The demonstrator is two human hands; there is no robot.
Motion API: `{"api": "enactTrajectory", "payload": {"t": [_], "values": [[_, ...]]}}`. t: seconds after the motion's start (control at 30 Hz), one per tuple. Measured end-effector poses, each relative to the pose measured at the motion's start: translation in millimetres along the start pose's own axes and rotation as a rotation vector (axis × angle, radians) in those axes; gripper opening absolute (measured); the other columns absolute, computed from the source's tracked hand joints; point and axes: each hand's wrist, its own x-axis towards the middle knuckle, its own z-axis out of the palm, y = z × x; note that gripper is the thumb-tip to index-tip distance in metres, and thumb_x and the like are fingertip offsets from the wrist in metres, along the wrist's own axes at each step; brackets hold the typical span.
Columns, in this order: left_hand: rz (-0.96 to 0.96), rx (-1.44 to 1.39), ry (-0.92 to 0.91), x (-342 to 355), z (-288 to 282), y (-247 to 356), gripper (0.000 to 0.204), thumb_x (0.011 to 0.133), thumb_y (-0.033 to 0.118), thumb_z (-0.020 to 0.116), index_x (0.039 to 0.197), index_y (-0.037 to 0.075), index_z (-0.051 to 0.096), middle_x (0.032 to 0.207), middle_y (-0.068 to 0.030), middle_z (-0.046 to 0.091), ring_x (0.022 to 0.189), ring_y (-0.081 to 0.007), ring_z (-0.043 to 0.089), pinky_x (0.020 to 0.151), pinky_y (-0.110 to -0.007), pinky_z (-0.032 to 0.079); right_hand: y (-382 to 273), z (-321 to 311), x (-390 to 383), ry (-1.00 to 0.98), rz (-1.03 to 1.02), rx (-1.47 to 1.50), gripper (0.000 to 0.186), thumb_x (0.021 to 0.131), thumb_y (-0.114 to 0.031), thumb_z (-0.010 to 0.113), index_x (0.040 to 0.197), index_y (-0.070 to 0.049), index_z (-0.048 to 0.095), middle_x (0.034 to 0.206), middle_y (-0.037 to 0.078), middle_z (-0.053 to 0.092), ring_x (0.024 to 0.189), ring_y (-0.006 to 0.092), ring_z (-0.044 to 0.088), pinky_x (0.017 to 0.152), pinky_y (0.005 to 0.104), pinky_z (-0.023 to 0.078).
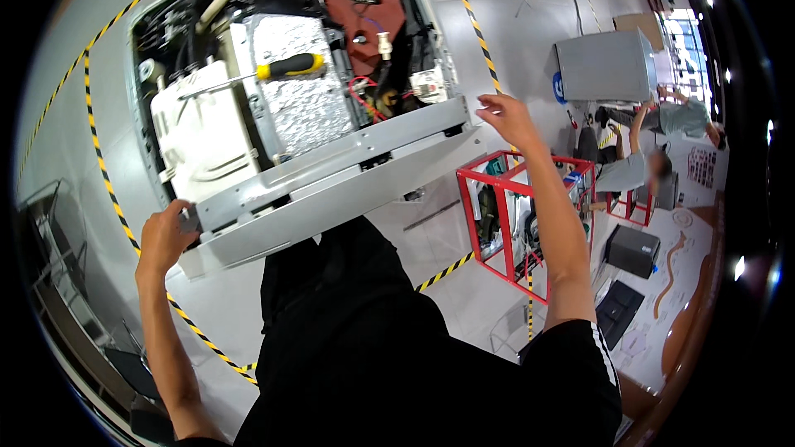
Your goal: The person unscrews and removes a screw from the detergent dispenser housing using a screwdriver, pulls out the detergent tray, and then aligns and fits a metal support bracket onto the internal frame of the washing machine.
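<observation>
An opened appliance (290, 74) stands before me, its inner parts exposed. Along its near edge runs a long grey metal strip (331, 159), with a pale panel (348, 197) just below. My left hand (163, 240) grips the strip's left end, fingers curled at the corner. Beside the right end, my right hand (509, 122) hovers with thumb and fingers apart, holding nothing. A screwdriver (290, 66) with a yellow-and-black handle lies across the foil-covered block (302, 116) and the white plastic box (203, 128). Behind these sits a red-brown housing (356, 8) with a round metal part.
A red metal frame (505, 182) holding parts stands close to my right arm. Beyond it is a grey cabinet (606, 66), with people (633, 170) at work nearby. Yellow-and-black tape (101, 149) marks the floor. Dark shelving (70, 306) lines the left side.
</observation>
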Motion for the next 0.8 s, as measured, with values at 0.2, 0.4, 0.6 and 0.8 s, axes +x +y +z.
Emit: {"api": "enactTrajectory", "payload": {"t": [0.2, 0.4, 0.6, 0.8], "values": [[-0.076, 0.206, -0.084, 6, 1, -4, 0.053, 0.057, 0.009, 0.078, 0.102, 0.009, 0.050, 0.070, -0.0130, 0.061, 0.070, -0.0326, 0.060, 0.061, -0.040, 0.046, 0, 18, 8, -0.190, 0.206, 0.255, 0.052, 0.067, -0.021, 0.080, 0.111, -0.006, 0.057, 0.080, 0.000, 0.053, 0.068, 0.0074, 0.052, 0.066, 0.0213, 0.045], [0.033, 0.300, 0.015, 1, 11, -10, 0.056, 0.056, 0.010, 0.079, 0.103, 0.010, 0.048, 0.079, -0.0144, 0.064, 0.075, -0.0355, 0.061, 0.065, -0.042, 0.047, -12, 10, 11, -0.071, -0.193, -0.085, 0.054, 0.061, -0.019, 0.081, 0.109, -0.009, 0.058, 0.097, 0.003, 0.054, 0.088, 0.0187, 0.055, 0.077, 0.0298, 0.045], [0.041, 0.466, -0.025, 0, 4, 9, 0.052, 0.058, 0.013, 0.079, 0.101, 0.008, 0.050, 0.074, -0.0144, 0.064, 0.072, -0.0331, 0.062, 0.063, -0.040, 0.048, -18, 6, 31, -0.231, -0.555, -0.349, 0.057, 0.054, -0.025, 0.082, 0.105, -0.012, 0.060, 0.097, 0.002, 0.054, 0.098, 0.0227, 0.050, 0.086, 0.0349, 0.038], [0.114, 0.460, 0.020, 2, -7, 18, 0.050, 0.058, 0.018, 0.077, 0.102, 0.004, 0.058, 0.067, -0.0153, 0.062, 0.067, -0.0335, 0.061, 0.061, -0.040, 0.048, -34, 6, 46, -0.355, -0.660, -0.581, 0.047, 0.054, -0.025, 0.081, 0.095, -0.011, 0.062, 0.091, 0.004, 0.055, 0.094, 0.0210, 0.051, 0.085, 0.0342, 0.037]]}}
